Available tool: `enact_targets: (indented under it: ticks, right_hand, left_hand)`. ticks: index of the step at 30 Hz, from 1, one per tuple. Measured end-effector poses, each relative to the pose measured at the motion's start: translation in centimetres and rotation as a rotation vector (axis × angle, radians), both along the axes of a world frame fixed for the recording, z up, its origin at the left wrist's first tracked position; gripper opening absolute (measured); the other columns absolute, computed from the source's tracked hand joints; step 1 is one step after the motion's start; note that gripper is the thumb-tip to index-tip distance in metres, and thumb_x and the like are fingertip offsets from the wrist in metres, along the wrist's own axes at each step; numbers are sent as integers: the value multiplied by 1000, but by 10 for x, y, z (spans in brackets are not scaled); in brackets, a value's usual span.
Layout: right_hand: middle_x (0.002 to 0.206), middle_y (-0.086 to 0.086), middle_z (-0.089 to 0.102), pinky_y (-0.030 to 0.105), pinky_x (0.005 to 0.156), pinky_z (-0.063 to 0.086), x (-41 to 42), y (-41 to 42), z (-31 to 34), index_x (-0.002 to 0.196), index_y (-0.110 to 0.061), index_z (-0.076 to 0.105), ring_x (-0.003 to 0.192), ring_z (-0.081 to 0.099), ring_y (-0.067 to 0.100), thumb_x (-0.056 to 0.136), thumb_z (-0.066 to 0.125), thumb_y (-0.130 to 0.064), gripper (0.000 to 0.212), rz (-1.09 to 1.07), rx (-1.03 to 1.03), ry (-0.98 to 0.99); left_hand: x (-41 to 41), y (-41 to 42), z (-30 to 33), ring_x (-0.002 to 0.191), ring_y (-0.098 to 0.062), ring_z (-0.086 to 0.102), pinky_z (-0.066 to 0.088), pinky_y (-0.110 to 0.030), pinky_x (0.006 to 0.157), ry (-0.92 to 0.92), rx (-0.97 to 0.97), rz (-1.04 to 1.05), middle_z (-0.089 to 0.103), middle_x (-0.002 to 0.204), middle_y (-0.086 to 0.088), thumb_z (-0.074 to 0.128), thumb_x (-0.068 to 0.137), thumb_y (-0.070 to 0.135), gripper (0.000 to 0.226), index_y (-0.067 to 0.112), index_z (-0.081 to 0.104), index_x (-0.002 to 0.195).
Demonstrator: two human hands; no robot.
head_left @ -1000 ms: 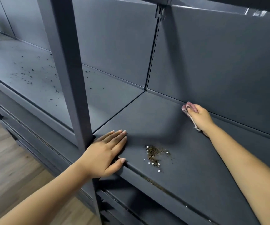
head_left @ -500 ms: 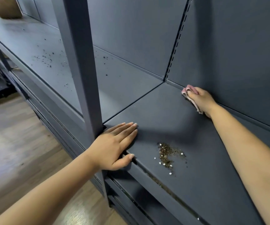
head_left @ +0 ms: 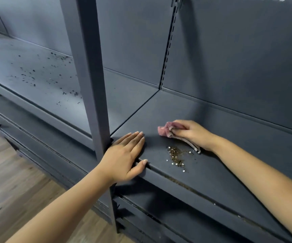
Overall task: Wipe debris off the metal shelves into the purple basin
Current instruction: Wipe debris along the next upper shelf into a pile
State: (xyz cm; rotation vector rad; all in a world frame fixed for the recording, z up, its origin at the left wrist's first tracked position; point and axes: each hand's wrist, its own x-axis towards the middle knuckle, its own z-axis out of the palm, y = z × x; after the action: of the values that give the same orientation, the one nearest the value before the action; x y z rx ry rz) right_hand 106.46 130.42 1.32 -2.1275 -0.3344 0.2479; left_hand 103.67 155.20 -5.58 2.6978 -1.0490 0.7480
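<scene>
My right hand (head_left: 193, 133) grips a folded pink cloth (head_left: 168, 131), fingers curled over it, and presses it onto the dark metal shelf (head_left: 220, 172) at centre right of the frame. The cloth's lower edge lies just beside a small pile of debris (head_left: 176, 156), brown crumbs with a few white specks, located just below centre near the shelf's front lip. My left hand (head_left: 126, 155) rests flat with straight fingers on the shelf's front left corner, thumb over the lip, against the grey upright post (head_left: 90, 76). It holds nothing. Scattered dark specks (head_left: 36, 72), possibly more debris, lie on the adjoining shelf (head_left: 4, 64) at upper left. Wooden flooring (head_left: 10, 181) occupies the lower left.
</scene>
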Motion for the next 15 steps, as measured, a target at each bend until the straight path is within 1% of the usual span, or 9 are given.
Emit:
enact_targets:
  ticks: [1, 3, 4, 5, 7, 9, 11, 13, 15]
  right_hand:
    - [72, -21, 63, 11, 74, 39, -9, 5, 2, 83, -27, 61, 73, 53, -7, 91, 58, -9, 19, 2, -8, 6]
    - [74, -17, 62, 13, 73, 39, -23, 12, 5, 82, -25, 62, 74, 54, -3, 83, 61, -20, 5, -9, -14, 23]
    - [77, -13, 61, 14, 73, 38, -26, 13, 6, 82, -22, 62, 74, 53, -1, 79, 59, -24, 5, -12, -20, 19]
    - [78, -7, 60, 14, 71, 38, -30, 15, 9, 83, -19, 62, 73, 52, 0, 79, 59, -24, 8, -16, -26, 14]
    - [80, -2, 58, 12, 68, 37, -32, 17, 14, 87, -14, 63, 69, 49, -2, 88, 60, -14, 3, -35, -87, 0]
    - [85, 0, 59, 9, 69, 37, -33, 20, 21, 94, -9, 64, 68, 50, -5, 92, 56, -7, 8, -56, -144, -44]
    - [84, -6, 62, 3, 70, 37, -33, 29, 32, 97, -7, 64, 67, 53, -14, 93, 54, -6, 10, -63, -157, -105]
    - [81, -17, 64, 1, 72, 36, -31, 44, 43, 92, -10, 64, 71, 54, -18, 94, 53, -7, 12, -42, -165, -156]
    - [84, -18, 65, 4, 76, 39, -31, 64, 48, 87, -18, 64, 78, 58, -13, 95, 52, -10, 16, 7, -244, -191]
  left_hand:
    - [-1, 0, 0, 114, -36, 60, 41, -44, 102, 5, 0, 0, 61, 124, -23, 13, 100, 49, 78, -8, 62, 119]
    - [-1, 2, 1, 114, -36, 60, 38, -38, 106, 11, 7, 2, 61, 124, -23, 12, 100, 50, 79, -8, 62, 119]
    - [-1, 2, 1, 114, -36, 60, 38, -37, 106, 14, 15, 3, 61, 123, -23, 12, 100, 50, 79, -8, 63, 119]
    - [-1, 2, 2, 114, -36, 60, 39, -39, 105, 17, 25, 3, 62, 123, -23, 11, 100, 50, 79, -7, 63, 118]
    - [-1, 3, 4, 114, -35, 60, 41, -46, 100, 16, 32, -6, 62, 122, -22, 10, 100, 51, 80, -7, 64, 116]
    - [-2, 6, 7, 115, -34, 60, 42, -47, 99, 17, 35, -6, 62, 123, -22, 10, 100, 52, 81, -6, 64, 117]
    - [-5, 11, 9, 114, -34, 61, 46, -45, 96, -3, 36, 19, 63, 121, -22, 10, 100, 51, 81, -7, 64, 115]
    - [-9, 16, 8, 112, -36, 61, 47, -46, 94, -15, 35, 31, 63, 120, -24, 10, 100, 51, 82, -8, 64, 114]
    - [-10, 17, 5, 111, -38, 61, 47, -48, 94, -16, 33, 39, 63, 118, -26, 9, 100, 51, 83, -10, 64, 113]
